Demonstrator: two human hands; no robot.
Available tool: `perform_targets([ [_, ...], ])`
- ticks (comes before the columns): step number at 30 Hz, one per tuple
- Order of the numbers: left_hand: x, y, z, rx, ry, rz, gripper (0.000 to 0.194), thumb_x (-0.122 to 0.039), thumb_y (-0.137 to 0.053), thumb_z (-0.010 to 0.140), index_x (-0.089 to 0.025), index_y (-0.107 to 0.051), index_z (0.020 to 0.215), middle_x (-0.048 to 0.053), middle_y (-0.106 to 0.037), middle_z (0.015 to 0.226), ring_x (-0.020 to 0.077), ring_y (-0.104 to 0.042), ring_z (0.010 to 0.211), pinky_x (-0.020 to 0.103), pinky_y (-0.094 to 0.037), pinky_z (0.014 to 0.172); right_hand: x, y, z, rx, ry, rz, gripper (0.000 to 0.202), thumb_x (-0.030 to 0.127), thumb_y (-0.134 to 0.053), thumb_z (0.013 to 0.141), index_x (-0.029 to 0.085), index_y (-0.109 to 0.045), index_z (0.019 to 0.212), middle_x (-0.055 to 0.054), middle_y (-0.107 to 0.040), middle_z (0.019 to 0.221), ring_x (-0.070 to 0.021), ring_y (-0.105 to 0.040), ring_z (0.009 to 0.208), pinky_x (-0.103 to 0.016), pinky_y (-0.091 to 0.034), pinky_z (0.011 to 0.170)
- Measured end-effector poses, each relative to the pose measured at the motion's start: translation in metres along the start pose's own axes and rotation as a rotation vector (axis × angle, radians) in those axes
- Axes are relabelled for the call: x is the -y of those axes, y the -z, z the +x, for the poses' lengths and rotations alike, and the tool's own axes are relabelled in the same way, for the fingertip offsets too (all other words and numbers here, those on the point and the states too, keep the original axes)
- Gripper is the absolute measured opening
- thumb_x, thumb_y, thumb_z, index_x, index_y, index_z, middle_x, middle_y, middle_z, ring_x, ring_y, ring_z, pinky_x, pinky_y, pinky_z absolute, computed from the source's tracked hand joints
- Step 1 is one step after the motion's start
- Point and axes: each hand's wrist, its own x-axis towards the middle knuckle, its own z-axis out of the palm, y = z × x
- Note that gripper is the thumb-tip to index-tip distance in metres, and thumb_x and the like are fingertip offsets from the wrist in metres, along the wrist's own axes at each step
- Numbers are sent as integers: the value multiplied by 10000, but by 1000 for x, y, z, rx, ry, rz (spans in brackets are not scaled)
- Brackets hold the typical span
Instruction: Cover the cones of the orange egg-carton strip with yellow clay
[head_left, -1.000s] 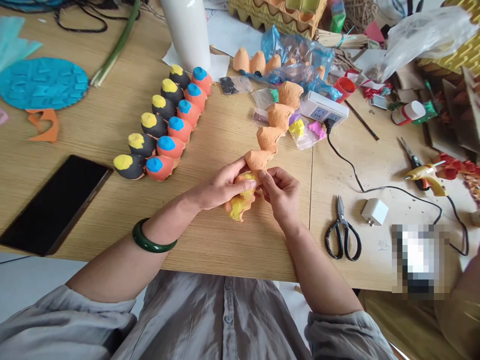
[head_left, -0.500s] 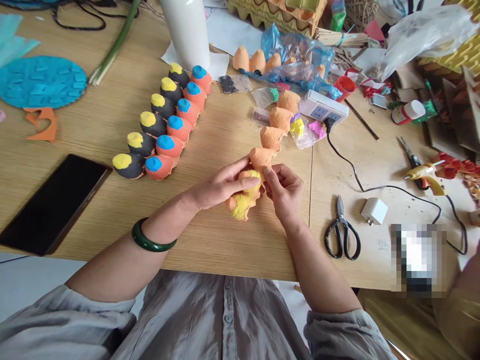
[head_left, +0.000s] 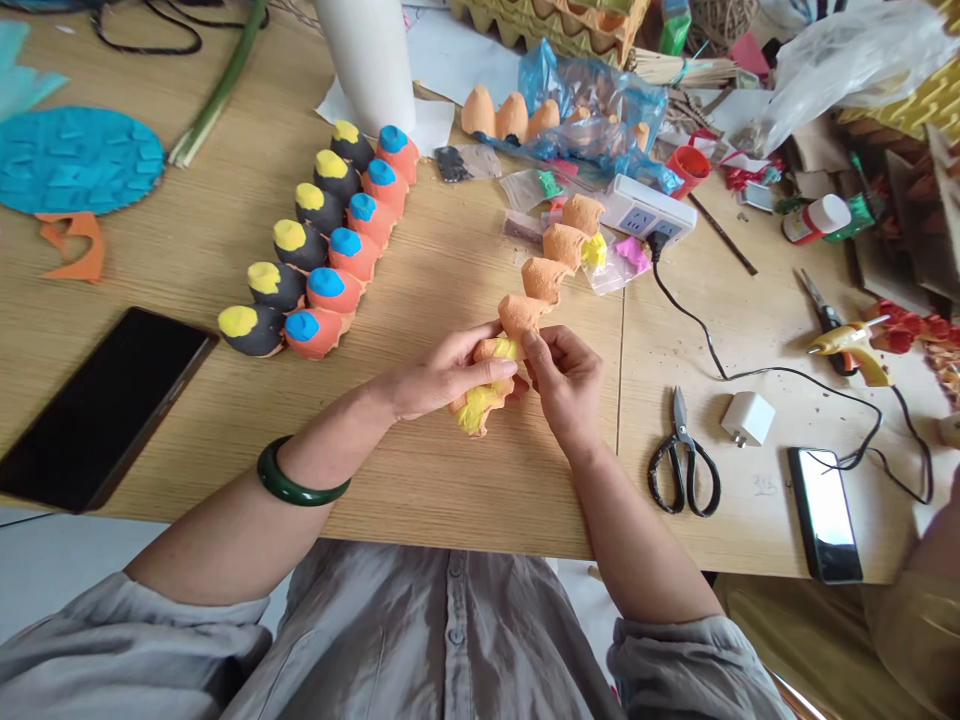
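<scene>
My left hand (head_left: 454, 372) wraps round the near end of an orange egg-carton strip (head_left: 519, 316). Yellow clay (head_left: 474, 408) covers part of the nearest cups, and my left thumb lies across them. My right hand (head_left: 564, 385) pinches the strip's right edge beside the third cup from the near end, thumb and forefinger together. The strip slants away toward a white power strip. To the left stand joined rows of cups, black ones with yellow tops (head_left: 301, 244) and red-orange ones with blue tops (head_left: 354, 254).
Black-handled scissors (head_left: 681, 460), a white plug adapter (head_left: 748, 418) and a phone (head_left: 825, 515) lie right. A large black phone (head_left: 105, 405) lies left. At the back are a white cylinder (head_left: 371, 60), blue plastic (head_left: 592, 90) and a power strip (head_left: 649, 212). Another person's arm shows at right.
The held strip has tilted slightly in my hands, its yellow end turning a little. The whole view has shifted slightly, and both hands keep their hold.
</scene>
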Motion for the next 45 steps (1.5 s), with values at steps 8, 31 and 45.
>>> perform_targets([
  [8, 3, -1, 1, -44, -2, 14, 479, -233, -829, 779, -205, -666, 1228, -8, -655, 786, 199, -730, 771, 262, -604, 634, -2, 0, 1, 0, -26, 34, 492, 646, -757, 851, 210, -583, 702, 53, -492, 599, -81, -382, 531, -258, -307, 488],
  [31, 6, 3, 2, -24, -30, -15, 443, -424, -749, 901, -206, -681, 1282, 38, -717, 936, 166, -689, 836, 221, -538, 646, -3, 1, 0, 28, -2, 83, 473, 642, -733, 876, 217, -579, 736, 49, -494, 630, -88, -432, 538, -251, -384, 495],
  [45, 6, 4, 1, 71, -64, 32, 399, -251, -719, 889, -123, -609, 1250, -32, -650, 773, 184, -728, 800, 275, -593, 747, -1, 1, 1, -11, 18, 6, 474, 617, -741, 874, 205, -583, 703, 58, -463, 594, -82, -367, 537, -257, -299, 494],
])
